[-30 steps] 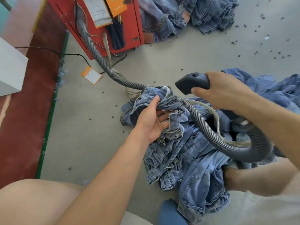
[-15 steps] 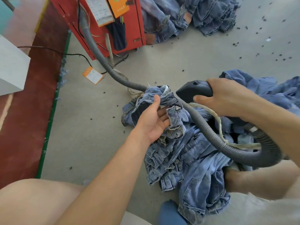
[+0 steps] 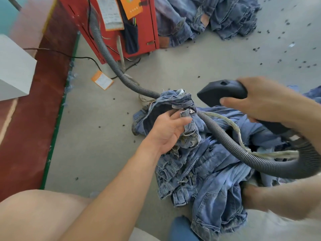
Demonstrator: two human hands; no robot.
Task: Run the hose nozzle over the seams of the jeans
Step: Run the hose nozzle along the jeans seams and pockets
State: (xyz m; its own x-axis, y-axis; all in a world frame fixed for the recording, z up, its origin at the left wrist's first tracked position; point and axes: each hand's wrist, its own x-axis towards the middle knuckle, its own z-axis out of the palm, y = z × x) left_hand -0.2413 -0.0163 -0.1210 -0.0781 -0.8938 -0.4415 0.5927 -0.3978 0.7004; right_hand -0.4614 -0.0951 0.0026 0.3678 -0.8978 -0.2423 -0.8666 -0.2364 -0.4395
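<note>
Gripping nozzle (image 3: 220, 93) right hand (image 3: 265, 100), tip pointing left, left hand (image 3: 166, 131) bunching jeans (image 3: 205, 159)

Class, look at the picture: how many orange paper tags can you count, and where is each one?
2. One orange tag hangs on the red machine at the top; the other orange tag lies on the floor beside the grey hose. More may be hidden.
</note>
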